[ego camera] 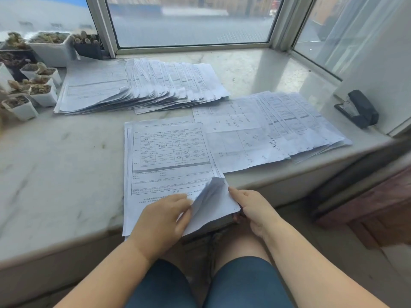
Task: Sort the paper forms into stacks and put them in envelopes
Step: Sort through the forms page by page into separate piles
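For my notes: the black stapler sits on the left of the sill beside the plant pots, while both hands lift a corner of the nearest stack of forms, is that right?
Not quite. The head view shows the black stapler on the right of the sill, opposite the plant pots. Both the left hand and right hand do lift a corner of the nearest stack of forms.

Three paper stacks [169,156], one stapler [358,108], two hands [162,221].

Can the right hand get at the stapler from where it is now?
Probably yes. The right hand is at the near stack's lifted corner; the stapler sits uncovered on the sill's far right, and only flat fanned forms lie between. It would need a long stretch.
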Available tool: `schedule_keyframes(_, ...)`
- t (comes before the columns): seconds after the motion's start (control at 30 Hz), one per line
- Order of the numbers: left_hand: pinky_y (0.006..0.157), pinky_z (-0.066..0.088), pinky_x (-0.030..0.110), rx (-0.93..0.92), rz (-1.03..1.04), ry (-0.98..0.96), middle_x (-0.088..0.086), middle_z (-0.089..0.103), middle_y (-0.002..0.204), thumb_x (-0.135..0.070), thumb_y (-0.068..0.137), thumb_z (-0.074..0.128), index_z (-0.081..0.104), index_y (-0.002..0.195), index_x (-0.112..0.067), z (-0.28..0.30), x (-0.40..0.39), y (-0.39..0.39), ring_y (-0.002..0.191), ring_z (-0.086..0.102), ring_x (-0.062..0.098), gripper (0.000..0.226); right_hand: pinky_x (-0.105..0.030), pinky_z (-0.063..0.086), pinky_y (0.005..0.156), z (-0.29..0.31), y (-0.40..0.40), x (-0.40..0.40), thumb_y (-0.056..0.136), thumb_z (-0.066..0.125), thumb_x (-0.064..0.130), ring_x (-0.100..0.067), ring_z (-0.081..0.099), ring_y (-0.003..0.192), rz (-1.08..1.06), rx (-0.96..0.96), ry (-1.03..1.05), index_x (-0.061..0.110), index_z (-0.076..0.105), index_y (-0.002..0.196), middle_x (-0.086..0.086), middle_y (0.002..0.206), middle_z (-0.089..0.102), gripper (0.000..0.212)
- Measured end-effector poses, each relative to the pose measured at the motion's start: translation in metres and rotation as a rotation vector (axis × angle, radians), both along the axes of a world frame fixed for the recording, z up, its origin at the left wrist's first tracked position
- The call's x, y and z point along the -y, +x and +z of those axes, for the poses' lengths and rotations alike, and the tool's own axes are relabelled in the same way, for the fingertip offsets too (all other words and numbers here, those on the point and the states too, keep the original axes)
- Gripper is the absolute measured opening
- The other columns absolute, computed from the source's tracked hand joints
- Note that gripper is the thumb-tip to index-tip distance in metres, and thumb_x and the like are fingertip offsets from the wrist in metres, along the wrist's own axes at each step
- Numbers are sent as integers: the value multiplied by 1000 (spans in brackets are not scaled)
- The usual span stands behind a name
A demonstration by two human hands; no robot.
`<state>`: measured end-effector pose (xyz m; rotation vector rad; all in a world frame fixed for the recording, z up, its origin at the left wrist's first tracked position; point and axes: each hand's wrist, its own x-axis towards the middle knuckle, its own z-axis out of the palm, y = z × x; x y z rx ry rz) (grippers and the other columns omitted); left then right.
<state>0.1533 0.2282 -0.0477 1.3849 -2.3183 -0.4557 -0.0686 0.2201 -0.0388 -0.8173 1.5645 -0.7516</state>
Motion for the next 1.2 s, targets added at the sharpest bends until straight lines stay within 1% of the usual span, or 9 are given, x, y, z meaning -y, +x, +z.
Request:
schedule_keyframes(0.17, 57, 42, 34, -223, 154, 50, -6, 47, 61, -46, 88, 31, 49, 73, -20, -3, -1, 1, 61, 46, 15, 36, -20, 39, 41, 8, -3, -4, 100, 52, 29, -14, 48, 44, 13, 33, 24, 12, 56, 63, -3, 57, 57, 41)
schedule_keyframes(0.4, 91, 26, 0, -147, -58, 81, -28, 58, 119, -76, 86, 27, 70, 105, -39, -7, -6, 4, 118, 43, -7, 59, -22, 49, 50, 37, 0, 28, 97, 48, 51, -11, 63, 54, 135, 1, 89, 11, 69, 98, 0, 72, 73, 46)
schedule_keyframes(0.53, 104, 25, 5, -237, 6, 287, -35, 44, 127, -92, 69, 20, 64, 118, -40, -3, -4, 16, 125, 37, -14, 84, -32, 56, 84, 41, 17, 46, 85, 67, 17, -16, 69, 90, 333, -235, 123, 12, 69, 105, -2, 101, 74, 20)
schedule_keyframes(0.67, 111, 22, 17, -221, 240, 77, -26, 31, 142, -61, 84, 53, 46, 137, -34, 9, 5, 48, 132, 26, -10, 59, -32, 56, 82, 51, 24, 50, 89, 58, 3, -19, 68, 97, 284, -193, 29, 20, 66, 102, 1, 104, 72, 22)
schedule_keyframes(0.73, 111, 22, 23, -292, 446, 18, -14, 32, 145, -47, 84, 64, 35, 145, -23, 23, 18, 61, 134, 29, 1, 71, -30, 56, 77, 56, 20, 46, 93, 57, 2, -18, 69, 94, 195, -76, -31, 20, 64, 100, 1, 101, 72, 20)
schedule_keyframes(0.87, 97, 46, 37, -835, 554, 590, 4, 55, 132, -44, 66, 82, 33, 145, -16, 57, 57, 71, 117, 58, 24, 97, -37, 58, 81, 59, 12, 44, 93, 59, 2, -24, 72, 93, 108, 119, -128, 12, 62, 112, -4, 101, 75, 22)
schedule_keyframes(0.97, 85, 55, 46, -1083, 338, 756, 14, 71, 109, -35, 58, 83, 60, 122, -5, 69, 84, 67, 98, 68, 35, 74, -43, 55, 87, 62, 4, 56, 85, 67, 5, -29, 70, 102, 146, 285, -157, 7, 60, 119, -11, 111, 73, 35)
schedule_keyframes(1.1, 73, 58, 33, -1043, 360, 465, 9, 75, 92, -11, 77, 74, 71, 99, -7, 82, 114, 41, 91, 71, 31, 22, -40, 59, 82, 79, 4, 99, 81, 69, 5, -33, 71, 97, 81, 277, -257, 1, 63, 117, -18, 107, 73, 37)
schedule_keyframes(1.2, 74, 59, 35, -1101, 391, 399, 6, 75, 91, -1, 91, 60, 71, 99, -11, 92, 146, 33, 86, 72, 25, 17, -38, 60, 81, 95, 3, 135, 74, 77, 19, -32, 71, 98, 154, 271, -345, 4, 66, 115, -16, 108, 73, 46)
